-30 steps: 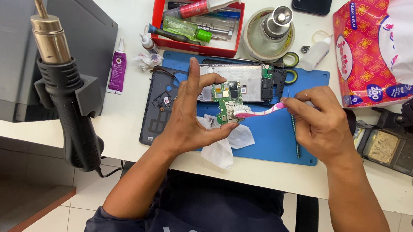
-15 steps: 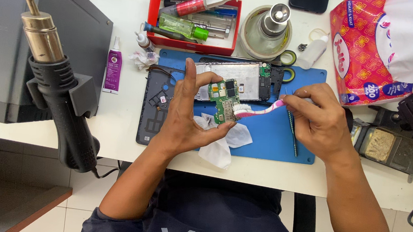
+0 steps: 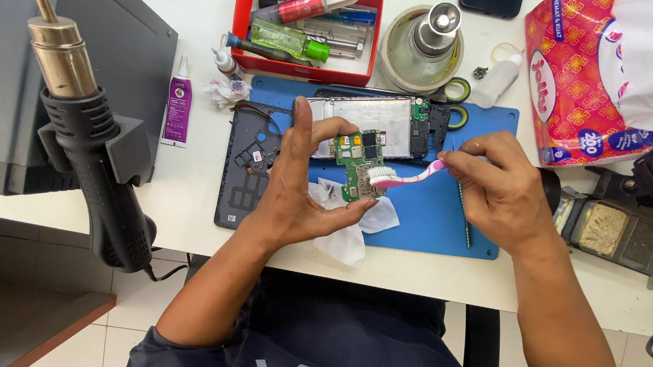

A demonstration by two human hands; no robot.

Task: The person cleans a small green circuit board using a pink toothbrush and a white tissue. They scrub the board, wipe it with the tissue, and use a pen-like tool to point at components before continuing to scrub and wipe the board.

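The left hand pinches a small green circuit board upright by its edges, above the blue mat. The right hand has its fingers clamped on a pink toothbrush, bristles touching the board. A red flowered tissue pack sits on the counter's far right; a purple tube lies left.

Left hand pinches a green circuit board while right hand presses a pink toothbrush against it

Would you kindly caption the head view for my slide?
Left hand holds a green circuit board while right hand brushes it with a pink toothbrush.
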